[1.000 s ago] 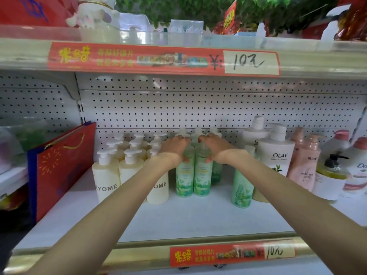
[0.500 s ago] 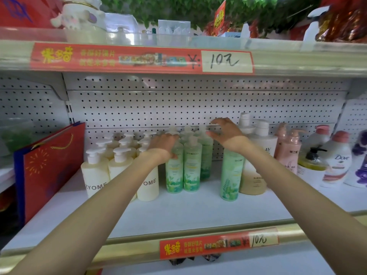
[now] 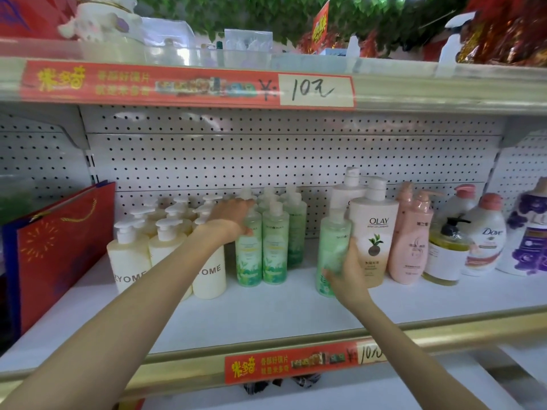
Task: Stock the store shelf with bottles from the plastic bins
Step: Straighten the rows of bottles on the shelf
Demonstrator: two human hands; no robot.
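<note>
On the white shelf [image 3: 266,315] stand several green bottles [image 3: 275,247] in rows at the middle. My left hand [image 3: 233,216] rests on the top of the leftmost green bottle in the group, fingers curled over its cap. A lone green bottle [image 3: 331,250] stands apart to the right, just left of the Olay bottle [image 3: 373,232]. My right hand [image 3: 347,273] is wrapped around the lower body of that lone bottle. No plastic bins are in view.
Cream pump bottles [image 3: 130,255] crowd the left of the shelf beside a red gift bag [image 3: 59,250]. Pink bottles [image 3: 410,235], a yellow pump bottle [image 3: 445,250], a Dove bottle [image 3: 485,238] and a purple one [image 3: 529,235] line the right. A gold rail [image 3: 177,368] edges the front.
My right hand left the tops of the green group, moved right and down, and took hold of the lone green bottle. My left hand stayed on the group's left side.
</note>
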